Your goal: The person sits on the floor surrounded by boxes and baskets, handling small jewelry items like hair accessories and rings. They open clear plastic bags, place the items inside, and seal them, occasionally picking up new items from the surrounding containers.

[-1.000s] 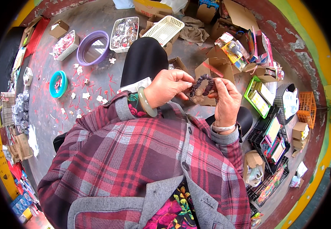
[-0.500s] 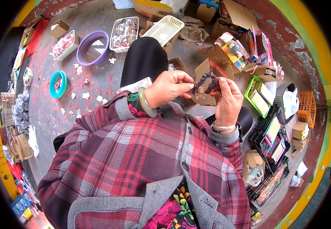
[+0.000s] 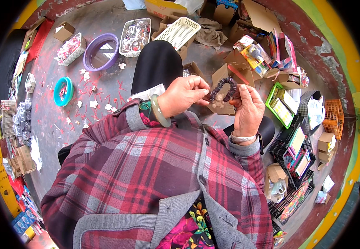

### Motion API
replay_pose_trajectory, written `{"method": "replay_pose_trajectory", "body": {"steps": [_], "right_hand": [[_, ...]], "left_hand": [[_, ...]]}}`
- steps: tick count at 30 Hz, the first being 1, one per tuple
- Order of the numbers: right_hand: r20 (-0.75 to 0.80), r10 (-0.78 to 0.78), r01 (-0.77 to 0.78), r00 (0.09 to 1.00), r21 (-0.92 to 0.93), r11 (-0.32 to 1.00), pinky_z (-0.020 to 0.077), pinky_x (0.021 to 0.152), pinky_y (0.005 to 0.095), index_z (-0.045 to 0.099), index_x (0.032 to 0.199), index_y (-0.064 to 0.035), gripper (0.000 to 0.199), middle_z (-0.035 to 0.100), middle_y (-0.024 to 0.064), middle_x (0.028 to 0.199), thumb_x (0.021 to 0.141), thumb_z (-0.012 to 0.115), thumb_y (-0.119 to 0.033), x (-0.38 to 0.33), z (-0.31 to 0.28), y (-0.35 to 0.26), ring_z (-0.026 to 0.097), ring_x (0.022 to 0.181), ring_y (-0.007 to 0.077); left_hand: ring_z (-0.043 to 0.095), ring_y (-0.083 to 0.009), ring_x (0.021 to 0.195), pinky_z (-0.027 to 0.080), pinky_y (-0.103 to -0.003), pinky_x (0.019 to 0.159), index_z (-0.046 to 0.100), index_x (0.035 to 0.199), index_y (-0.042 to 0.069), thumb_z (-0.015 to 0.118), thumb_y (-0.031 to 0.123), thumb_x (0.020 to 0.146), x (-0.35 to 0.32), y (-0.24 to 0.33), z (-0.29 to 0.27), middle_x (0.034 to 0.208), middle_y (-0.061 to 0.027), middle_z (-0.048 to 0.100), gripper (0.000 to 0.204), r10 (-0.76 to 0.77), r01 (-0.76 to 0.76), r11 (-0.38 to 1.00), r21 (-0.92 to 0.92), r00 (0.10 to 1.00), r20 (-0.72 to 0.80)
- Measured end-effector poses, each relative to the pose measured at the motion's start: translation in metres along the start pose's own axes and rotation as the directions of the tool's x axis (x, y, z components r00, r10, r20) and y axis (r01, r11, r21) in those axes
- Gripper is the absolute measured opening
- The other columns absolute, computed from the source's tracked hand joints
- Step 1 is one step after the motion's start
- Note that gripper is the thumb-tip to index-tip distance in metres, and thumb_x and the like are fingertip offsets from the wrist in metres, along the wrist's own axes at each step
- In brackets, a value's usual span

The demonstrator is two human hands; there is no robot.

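Left hand (image 3: 183, 94) and right hand (image 3: 248, 108) each pinch one end of a dark beaded loop (image 3: 222, 88), held above the lap. On the floor's far edge, a white basket (image 3: 135, 37) contains small wrapped items; the purple basin (image 3: 101, 51) beside it appears empty.

dark bead loop (image 3: 222, 88), arched, held aloft

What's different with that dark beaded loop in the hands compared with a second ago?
Little: both hands, left hand and right hand, still pinch the dark beaded loop, which now arches slightly higher between them. The purple ring and teal ring on the floor stayed put.
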State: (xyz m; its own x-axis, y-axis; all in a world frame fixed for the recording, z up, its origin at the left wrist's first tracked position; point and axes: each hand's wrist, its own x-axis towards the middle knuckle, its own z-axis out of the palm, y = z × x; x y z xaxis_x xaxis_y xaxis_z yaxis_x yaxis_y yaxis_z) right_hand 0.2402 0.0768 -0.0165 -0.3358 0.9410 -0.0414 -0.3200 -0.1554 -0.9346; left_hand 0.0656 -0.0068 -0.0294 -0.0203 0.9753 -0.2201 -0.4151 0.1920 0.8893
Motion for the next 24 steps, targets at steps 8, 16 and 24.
{"method": "replay_pose_trajectory", "body": {"steps": [8,16,24], "right_hand": [[0.012,0.035,-0.034,0.999,-0.049,0.998,0.0478,0.053,0.0203,0.062,0.092,0.0019,0.015,0.064,0.0062,0.080,0.087,0.058,-0.012,0.000,0.001,-0.003,0.058,0.065,0.0100],[0.105,0.047,-0.035,0.993,-0.118,0.992,0.0471,0.050,0.0194,0.063,0.092,0.0013,0.014,0.063,0.0055,0.080,0.086,0.058,-0.010,-0.004,0.008,0.000,0.059,0.066,0.0098],[0.183,0.111,-0.084,0.977,-0.146,0.986,0.0458,0.055,0.0175,0.062,0.092,0.0008,0.016,0.061,0.0028,0.083,0.089,0.055,-0.013,-0.006,0.011,-0.001,0.054,0.069,0.0059]], "left_hand": [[0.059,-0.0101,0.082,0.053,-0.023,0.067,0.053,0.108,-0.001,0.057,0.015,0.088,-0.001,0.012,0.003,0.099,-0.0061,0.060,0.027,-0.099,0.100,0.994,0.042,0.994,-0.042],[0.057,-0.0066,0.083,0.051,-0.019,0.056,0.053,0.113,-0.001,0.058,0.019,0.087,0.004,0.029,0.011,0.105,-0.0046,0.058,0.033,-0.069,0.070,0.998,0.011,0.997,-0.044],[0.059,-0.0093,0.087,0.053,-0.018,0.065,0.056,0.106,0.000,0.051,0.015,0.091,0.008,0.015,0.008,0.101,-0.0053,0.060,0.022,-0.095,0.084,0.962,-0.260,0.995,-0.032]]}}
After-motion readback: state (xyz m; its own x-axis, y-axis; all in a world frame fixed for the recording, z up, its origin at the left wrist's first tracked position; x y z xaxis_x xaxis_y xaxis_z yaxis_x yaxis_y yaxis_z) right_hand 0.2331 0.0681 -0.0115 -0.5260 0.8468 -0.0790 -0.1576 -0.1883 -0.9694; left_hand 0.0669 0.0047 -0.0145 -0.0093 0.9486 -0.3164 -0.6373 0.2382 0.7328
